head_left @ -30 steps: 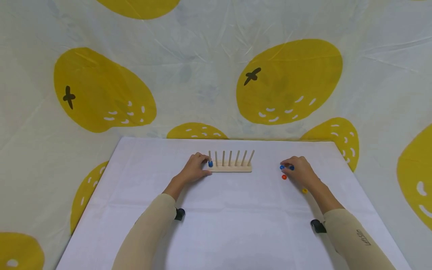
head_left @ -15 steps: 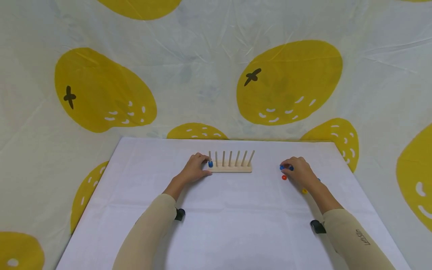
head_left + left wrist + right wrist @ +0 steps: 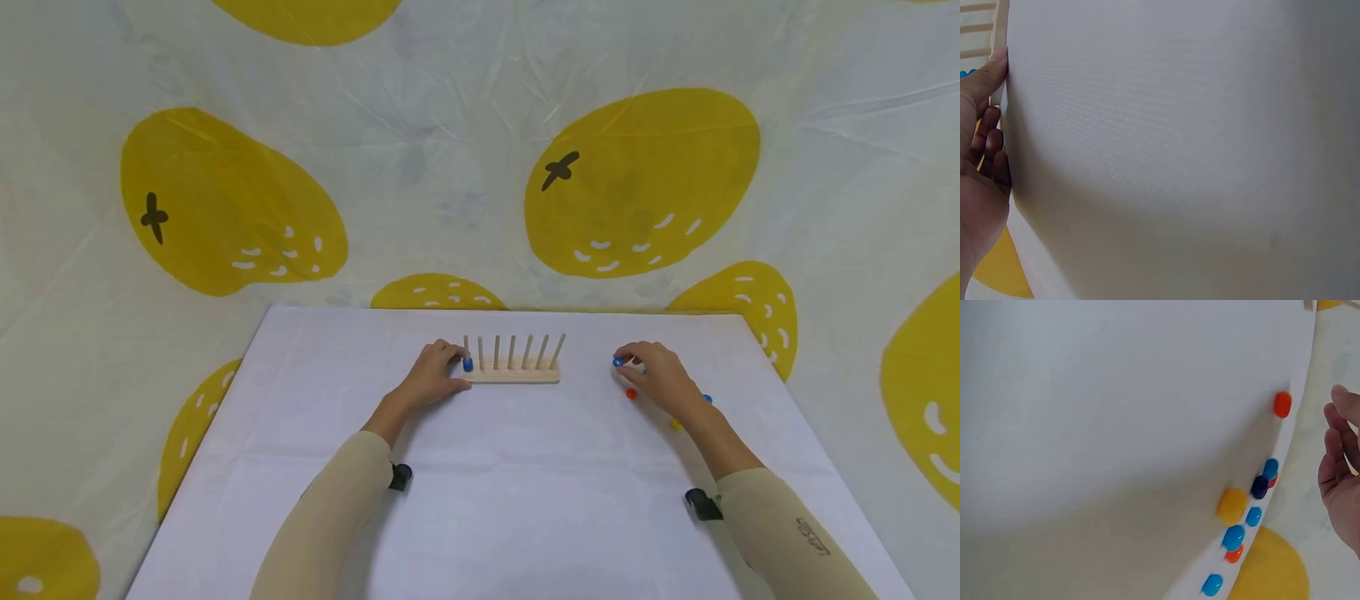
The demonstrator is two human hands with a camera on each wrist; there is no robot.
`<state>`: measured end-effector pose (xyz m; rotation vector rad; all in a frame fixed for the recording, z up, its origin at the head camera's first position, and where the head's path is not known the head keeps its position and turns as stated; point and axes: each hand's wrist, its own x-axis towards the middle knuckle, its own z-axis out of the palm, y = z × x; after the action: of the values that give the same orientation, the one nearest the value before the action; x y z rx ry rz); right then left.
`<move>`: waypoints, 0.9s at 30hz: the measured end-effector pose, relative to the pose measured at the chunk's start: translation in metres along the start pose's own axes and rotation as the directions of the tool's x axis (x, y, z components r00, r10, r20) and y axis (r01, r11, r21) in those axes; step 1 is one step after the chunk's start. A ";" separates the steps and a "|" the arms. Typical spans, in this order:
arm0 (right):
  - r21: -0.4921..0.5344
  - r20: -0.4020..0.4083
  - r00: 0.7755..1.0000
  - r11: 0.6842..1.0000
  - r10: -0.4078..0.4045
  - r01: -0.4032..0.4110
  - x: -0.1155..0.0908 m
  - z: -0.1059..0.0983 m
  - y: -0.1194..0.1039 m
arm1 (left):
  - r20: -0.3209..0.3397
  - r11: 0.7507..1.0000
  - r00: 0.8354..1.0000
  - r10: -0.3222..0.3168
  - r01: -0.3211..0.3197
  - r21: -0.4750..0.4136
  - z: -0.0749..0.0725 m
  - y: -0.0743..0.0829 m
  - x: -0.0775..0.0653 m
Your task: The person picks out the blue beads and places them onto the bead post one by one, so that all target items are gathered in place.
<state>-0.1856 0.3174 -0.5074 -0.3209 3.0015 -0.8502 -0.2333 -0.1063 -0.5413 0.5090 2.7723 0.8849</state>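
A wooden peg rack with a row of several upright pegs stands near the back of the table. Blue beads sit low on its leftmost peg. My left hand grips the rack's left end; in the left wrist view the thumb lies against the base's edge. To the right of the rack, my right hand pinches a blue bead between thumb and fingertips, raised above the cloth. That bead is hidden in the right wrist view, where the hand shows at the edge.
Loose beads lie under and around the right hand: a red bead, a yellow bead and a blue bead. Several more, including a dark blue bead, show in the right wrist view. A white cloth covers the table.
My right hand has lifted a blue bead off the cloth and shifted slightly left and up. The left hand and the rack have stayed where they were.
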 end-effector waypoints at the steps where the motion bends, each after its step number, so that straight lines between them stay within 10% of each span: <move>1: 0.001 -0.009 1.000 1.000 -0.012 0.012 0.001 0.000 -0.003 | -0.001 1.000 1.000 0.003 -0.003 -0.001 0.000 0.000 0.000; 12: -0.015 -0.064 0.987 0.989 -0.149 0.148 0.015 -0.005 -0.043 | -0.003 1.000 1.000 0.026 -0.026 0.003 -0.002 0.002 0.000; 27: -0.004 -0.157 0.912 0.924 -0.378 0.383 0.048 -0.007 -0.107 | 0.009 1.000 1.000 0.002 -0.002 0.011 0.000 0.000 0.001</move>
<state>-0.2123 0.2224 -0.4433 -0.9056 3.1146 -0.9779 -0.2345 -0.1061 -0.5411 0.5167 2.7704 0.8659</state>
